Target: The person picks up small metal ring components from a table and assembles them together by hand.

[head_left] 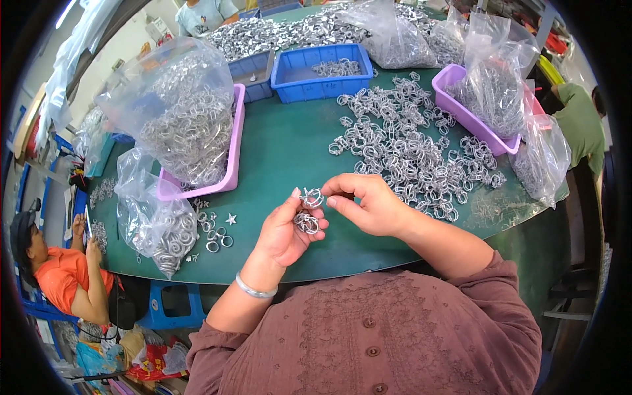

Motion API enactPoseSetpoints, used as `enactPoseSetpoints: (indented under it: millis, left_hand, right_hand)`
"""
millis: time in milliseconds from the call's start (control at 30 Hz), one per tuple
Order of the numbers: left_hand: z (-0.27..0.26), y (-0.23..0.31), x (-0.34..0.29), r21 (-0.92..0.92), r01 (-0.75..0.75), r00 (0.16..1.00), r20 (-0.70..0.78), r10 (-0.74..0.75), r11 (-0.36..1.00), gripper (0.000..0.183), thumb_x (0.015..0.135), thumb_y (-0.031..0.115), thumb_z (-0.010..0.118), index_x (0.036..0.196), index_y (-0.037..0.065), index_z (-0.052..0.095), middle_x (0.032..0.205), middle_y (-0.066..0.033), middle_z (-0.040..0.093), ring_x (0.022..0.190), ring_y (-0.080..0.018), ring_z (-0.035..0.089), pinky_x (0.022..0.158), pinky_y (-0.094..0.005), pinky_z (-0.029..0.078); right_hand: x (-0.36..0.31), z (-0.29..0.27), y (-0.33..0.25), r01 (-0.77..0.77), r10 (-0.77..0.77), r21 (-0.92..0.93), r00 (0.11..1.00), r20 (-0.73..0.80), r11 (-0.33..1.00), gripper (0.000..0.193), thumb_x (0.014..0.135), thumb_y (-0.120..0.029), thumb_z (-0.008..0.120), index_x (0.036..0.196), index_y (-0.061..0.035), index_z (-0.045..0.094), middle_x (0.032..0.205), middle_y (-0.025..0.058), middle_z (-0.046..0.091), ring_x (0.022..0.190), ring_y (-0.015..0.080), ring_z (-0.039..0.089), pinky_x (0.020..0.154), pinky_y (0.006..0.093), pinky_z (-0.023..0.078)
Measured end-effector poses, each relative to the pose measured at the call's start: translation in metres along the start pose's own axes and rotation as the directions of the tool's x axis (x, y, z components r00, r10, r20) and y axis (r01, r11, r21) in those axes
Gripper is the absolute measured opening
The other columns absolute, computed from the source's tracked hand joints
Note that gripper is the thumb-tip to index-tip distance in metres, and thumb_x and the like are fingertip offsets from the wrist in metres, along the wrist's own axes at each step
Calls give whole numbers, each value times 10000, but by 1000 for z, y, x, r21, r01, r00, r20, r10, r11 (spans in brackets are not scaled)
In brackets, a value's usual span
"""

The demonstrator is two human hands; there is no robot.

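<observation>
My left hand [282, 238], palm up, holds a small cluster of silvery openwork metal rings [306, 222] in its curled fingers. Between its thumb and forefinger stands another silvery ring [312, 197]. From the right, my right hand [370, 205] reaches to this ring's edge with thumb and forefinger closed in a pinch; whether something small sits between these fingertips is hidden. Just beyond my right hand spreads a large loose heap of similar rings [401, 141] on the green table [283, 138].
Left stands a pink bin [234, 148] with a bulging clear bag [191, 131]; a smaller bag [172, 234] and loose pieces [212, 236] lie nearer. Beyond are a blue bin [322, 91] and grey-silver parts. Another pink bin [454, 108] stands right. A person in orange [66, 280] works at left.
</observation>
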State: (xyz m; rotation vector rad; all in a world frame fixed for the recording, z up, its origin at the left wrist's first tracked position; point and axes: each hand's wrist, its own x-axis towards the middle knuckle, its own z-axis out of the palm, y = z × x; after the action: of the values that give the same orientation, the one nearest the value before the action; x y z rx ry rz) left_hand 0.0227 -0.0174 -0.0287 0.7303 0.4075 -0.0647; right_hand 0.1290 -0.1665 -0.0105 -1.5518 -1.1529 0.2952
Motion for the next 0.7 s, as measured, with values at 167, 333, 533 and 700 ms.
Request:
enactPoseSetpoints:
  millis: [167,333,533,700]
  left_hand:
    - [-4,-1,-1,-54,28,999,30,-27,998,346,909,353,393,867,45,544,737,-62,577,641,-194,577,524,-299,475]
    - [-1,-2,-4,-24,42,999,-15,-43,999,356,895,383,405,813,67,548,706,-51,563,608,-177,557,493,-275,427]
    - [-4,-1,-6,1,55,997,-54,-55,998,377,885,398,418,777,60,546,702,-55,557,605,-185,556,492,-278,425]
    - [-11,0,-7,7,17,1000,-17,-17,1000,389,895,373,418,816,24,571,708,-73,582,615,-205,592,538,-318,492]
  right_hand:
    - [1,1,-4,-52,52,57,999,14,997,132,793,-52,563,912,3,583,758,77,606,672,114,573,602,241,457]
    - [4,5,-2,-65,66,63,998,-17,996,101,790,-61,569,860,9,588,724,69,604,644,101,569,570,236,456]
    - [5,9,3,-113,116,88,993,-23,990,93,798,-76,567,822,10,594,656,44,576,581,59,502,515,213,413]
    - [5,11,2,-6,4,-35,999,-45,999,77,775,-63,582,823,-6,602,704,73,589,588,129,555,524,244,439]
